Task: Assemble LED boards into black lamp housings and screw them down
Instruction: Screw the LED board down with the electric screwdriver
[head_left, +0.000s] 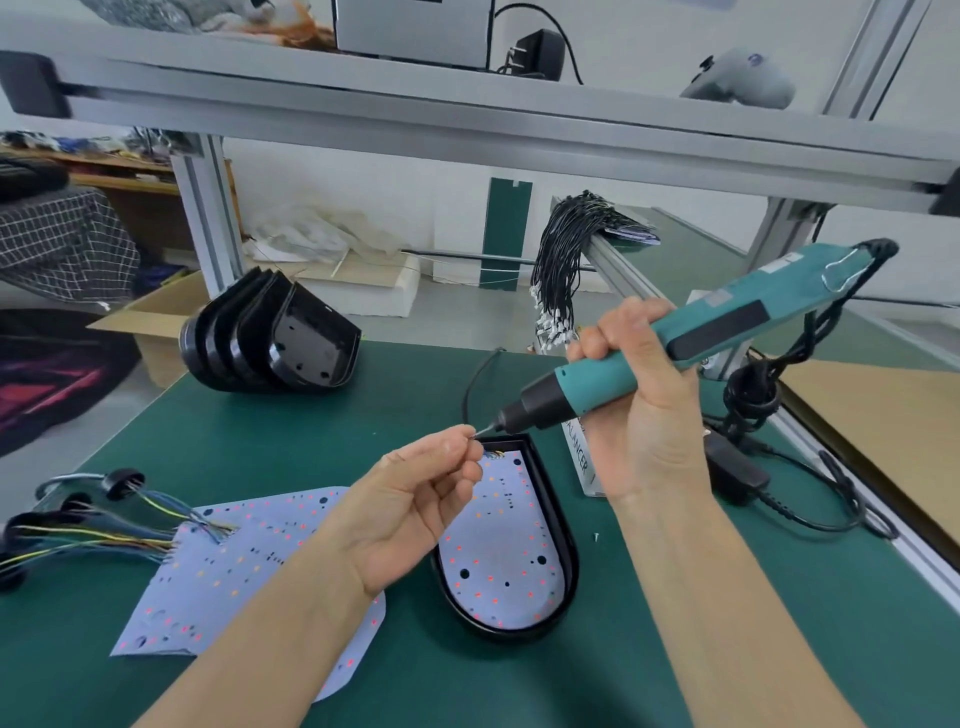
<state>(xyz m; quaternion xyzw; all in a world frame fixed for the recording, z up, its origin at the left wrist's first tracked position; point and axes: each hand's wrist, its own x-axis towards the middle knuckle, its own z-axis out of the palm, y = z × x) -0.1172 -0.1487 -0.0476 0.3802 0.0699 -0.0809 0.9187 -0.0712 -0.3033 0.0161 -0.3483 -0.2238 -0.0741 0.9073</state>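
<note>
My left hand (415, 499) pinches a tiny screw (471, 435) onto the screwdriver (639, 353) tip that my right hand (634, 410) grips, so I can fasten the LED board (501, 545) into the black housing (569, 540).

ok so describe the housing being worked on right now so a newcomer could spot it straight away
On the green bench mat, look just below the teal electric screwdriver gripped by the right hand. The black housing lies flat there with a white LED board seated inside, unlike the empty housings nested on edge at the back left.
</note>
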